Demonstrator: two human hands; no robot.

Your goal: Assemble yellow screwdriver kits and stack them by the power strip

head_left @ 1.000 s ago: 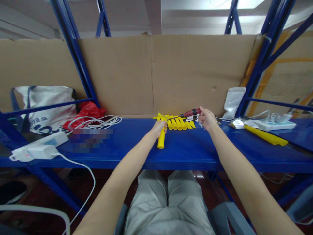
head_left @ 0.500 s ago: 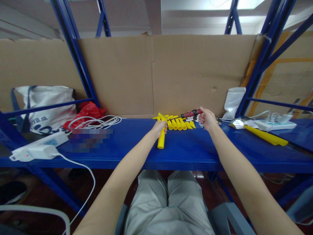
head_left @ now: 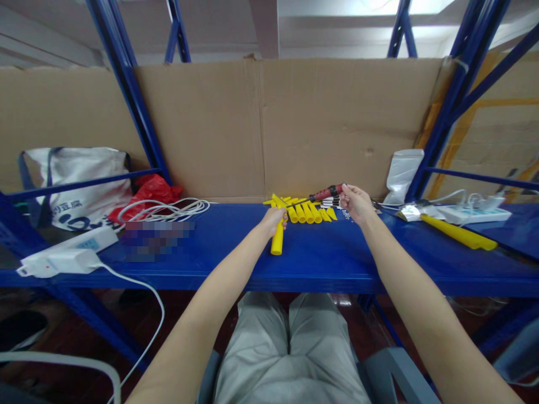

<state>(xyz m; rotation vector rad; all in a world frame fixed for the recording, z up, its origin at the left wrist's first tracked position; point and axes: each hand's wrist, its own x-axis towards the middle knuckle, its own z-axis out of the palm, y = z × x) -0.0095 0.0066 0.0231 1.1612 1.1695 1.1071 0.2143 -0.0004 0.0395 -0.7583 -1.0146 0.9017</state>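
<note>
Left hand (head_left: 275,217) closes round the yellow tube (head_left: 277,242) on the blue shelf (head_left: 236,247). Right hand (head_left: 357,203) pinches the red screwdriver (head_left: 325,194), its tip just beside the left fingers (head_left: 283,214). A slip there could jab them, or scatter the yellow pieces (head_left: 311,213) between.

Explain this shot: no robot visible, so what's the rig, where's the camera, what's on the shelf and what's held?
There is no machine here: a seated person works with two bare hands, and the one picture comes from a camera on their head, looking forward and down. The left hand holds a yellow tube over the blue shelf. The right hand holds a red-handled screwdriver, its tip pointed at the tube end in the left hand. Behind the tube lies a row of yellow pieces. Left are white cables, a power strip and a bag; right, a long tube and a second strip.
</note>
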